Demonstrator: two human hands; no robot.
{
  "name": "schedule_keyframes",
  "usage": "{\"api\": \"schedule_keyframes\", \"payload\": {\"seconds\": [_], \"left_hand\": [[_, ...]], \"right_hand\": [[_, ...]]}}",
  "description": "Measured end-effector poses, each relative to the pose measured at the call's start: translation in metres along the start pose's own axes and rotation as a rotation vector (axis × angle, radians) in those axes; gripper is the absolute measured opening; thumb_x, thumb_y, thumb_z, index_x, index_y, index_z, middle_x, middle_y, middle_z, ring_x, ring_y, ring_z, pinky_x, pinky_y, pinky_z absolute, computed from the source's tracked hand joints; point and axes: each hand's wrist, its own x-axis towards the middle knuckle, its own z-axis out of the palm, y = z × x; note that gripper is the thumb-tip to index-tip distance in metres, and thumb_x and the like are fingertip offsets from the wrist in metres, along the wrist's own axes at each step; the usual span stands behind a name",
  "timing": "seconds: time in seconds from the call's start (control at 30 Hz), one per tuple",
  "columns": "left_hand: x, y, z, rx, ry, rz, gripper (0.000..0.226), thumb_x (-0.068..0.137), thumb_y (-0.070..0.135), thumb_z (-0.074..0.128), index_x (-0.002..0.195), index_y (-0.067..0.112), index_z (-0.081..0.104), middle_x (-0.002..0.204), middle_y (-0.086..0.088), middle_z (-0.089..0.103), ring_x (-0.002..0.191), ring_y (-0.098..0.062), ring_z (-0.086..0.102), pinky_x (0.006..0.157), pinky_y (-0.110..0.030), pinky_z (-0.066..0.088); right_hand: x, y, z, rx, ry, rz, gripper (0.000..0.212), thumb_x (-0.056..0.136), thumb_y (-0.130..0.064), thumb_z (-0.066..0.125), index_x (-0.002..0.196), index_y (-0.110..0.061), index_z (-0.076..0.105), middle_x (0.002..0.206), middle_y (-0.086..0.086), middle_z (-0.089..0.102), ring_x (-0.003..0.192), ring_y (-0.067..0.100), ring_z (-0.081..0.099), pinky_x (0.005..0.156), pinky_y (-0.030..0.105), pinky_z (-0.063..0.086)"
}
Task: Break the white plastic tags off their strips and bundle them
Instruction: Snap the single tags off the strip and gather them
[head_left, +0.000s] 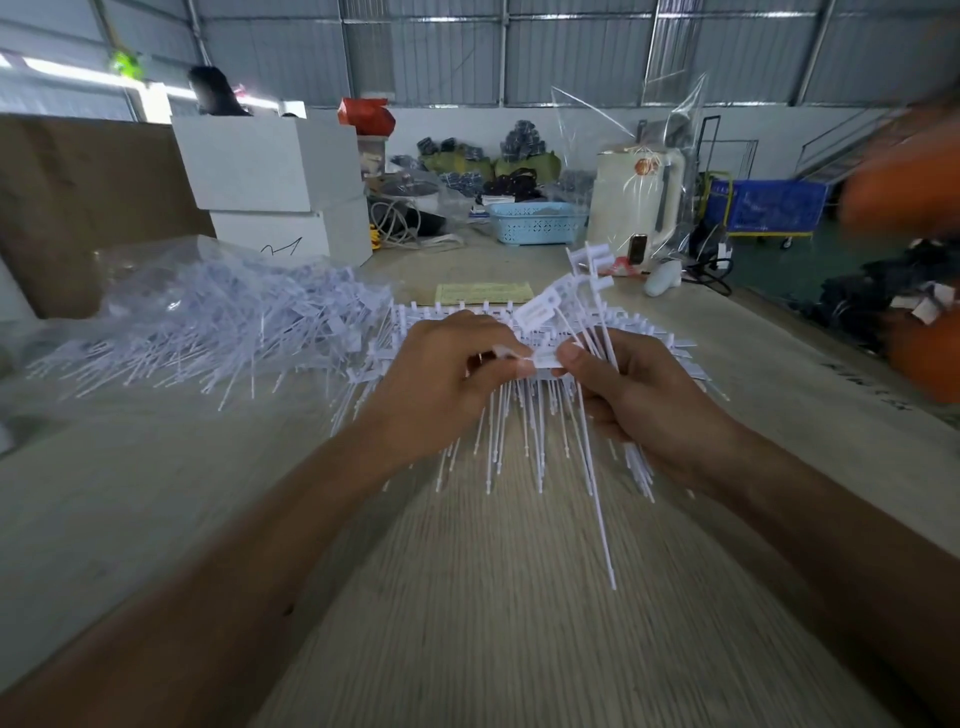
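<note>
From the head view, your left hand (441, 384) pinches the head of one white tag (511, 355) still on its strip (540, 364), just in front of the yellow slip (483, 292) on the table (493, 597), while your right hand (644, 400) has its fingers curled round a bundle of freed tags (597, 332) and its thumb on the strip. These tags look light, thin and springy, likely to snap cleanly at the joint, so grip close to the flat head, not the whippy tail. Your hands hide the joint itself, the loose heap (208, 332) left of the slip blurs into clear plastic, and the orange shape at the right edge is too smeared to identify.
</note>
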Motion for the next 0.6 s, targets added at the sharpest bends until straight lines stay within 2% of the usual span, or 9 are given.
{"api": "schedule_keyframes", "payload": {"seconds": [0.07,0.17,0.23,0.3,0.37,0.43,0.5,0.6], "left_hand": [[0.001,-0.002,0.000,-0.063,-0.012,-0.115,0.010,0.089,0.019,0.072,0.087,0.012,0.079,0.084,0.014,0.073,0.076,-0.005,0.067,0.070,-0.028,0.052],[0.001,-0.005,0.000,-0.199,-0.012,-0.206,0.014,0.093,0.018,0.068,0.082,0.022,0.076,0.073,0.012,0.073,0.066,-0.001,0.067,0.065,-0.019,0.052],[0.001,-0.006,0.000,-0.214,-0.004,-0.215,0.015,0.094,0.019,0.067,0.082,0.025,0.075,0.073,0.012,0.073,0.066,-0.003,0.068,0.062,-0.024,0.054],[0.001,-0.006,0.001,-0.203,0.024,-0.207,0.014,0.093,0.021,0.067,0.084,0.021,0.077,0.076,0.014,0.073,0.069,-0.005,0.069,0.064,-0.027,0.055],[0.001,-0.005,0.004,-0.214,0.053,-0.187,0.014,0.094,0.020,0.067,0.084,0.017,0.076,0.078,0.015,0.072,0.069,-0.007,0.067,0.062,-0.025,0.053],[0.001,-0.003,0.006,-0.238,0.071,-0.190,0.014,0.094,0.018,0.066,0.084,0.017,0.076,0.076,0.013,0.071,0.064,-0.007,0.065,0.059,-0.019,0.049],[0.001,0.000,0.006,-0.301,0.093,-0.225,0.016,0.096,0.017,0.065,0.082,0.016,0.074,0.071,0.007,0.070,0.057,-0.010,0.062,0.056,-0.018,0.046],[0.001,0.004,0.006,-0.495,0.127,-0.287,0.021,0.098,0.014,0.061,0.081,0.006,0.071,0.065,-0.003,0.066,0.046,-0.017,0.054,0.047,-0.023,0.042]], "right_hand": [[0.000,0.000,-0.001,-0.022,-0.006,-0.036,0.025,0.104,-0.023,0.051,0.082,-0.012,0.057,0.051,-0.007,0.035,0.043,0.007,0.028,0.041,0.020,0.024],[0.001,-0.002,-0.003,-0.276,0.004,-0.186,0.024,0.103,-0.021,0.054,0.083,-0.008,0.055,0.054,-0.013,0.041,0.047,0.002,0.035,0.049,0.016,0.030],[0.001,-0.002,-0.002,-0.315,0.001,-0.227,0.025,0.103,-0.020,0.054,0.078,-0.017,0.053,0.054,-0.015,0.043,0.047,0.001,0.039,0.051,0.013,0.030],[0.001,0.000,-0.001,-0.190,0.017,-0.164,0.030,0.104,-0.022,0.053,0.074,-0.023,0.052,0.051,-0.013,0.041,0.044,0.001,0.035,0.047,0.015,0.030],[0.001,0.001,-0.001,-0.031,0.032,-0.033,0.030,0.103,-0.026,0.054,0.074,-0.020,0.053,0.050,-0.012,0.037,0.043,0.006,0.029,0.042,0.020,0.026],[0.001,0.000,-0.002,0.031,0.037,0.053,0.026,0.102,-0.030,0.055,0.080,-0.016,0.057,0.051,-0.009,0.035,0.043,0.008,0.027,0.041,0.020,0.024],[0.001,-0.002,-0.002,0.076,0.016,0.070,0.027,0.102,-0.030,0.055,0.080,-0.015,0.058,0.051,-0.009,0.034,0.043,0.007,0.026,0.040,0.019,0.024],[0.001,-0.004,-0.002,0.150,-0.087,0.015,0.035,0.103,-0.027,0.053,0.068,-0.024,0.053,0.053,-0.009,0.029,0.044,0.008,0.022,0.039,0.018,0.024]]}}
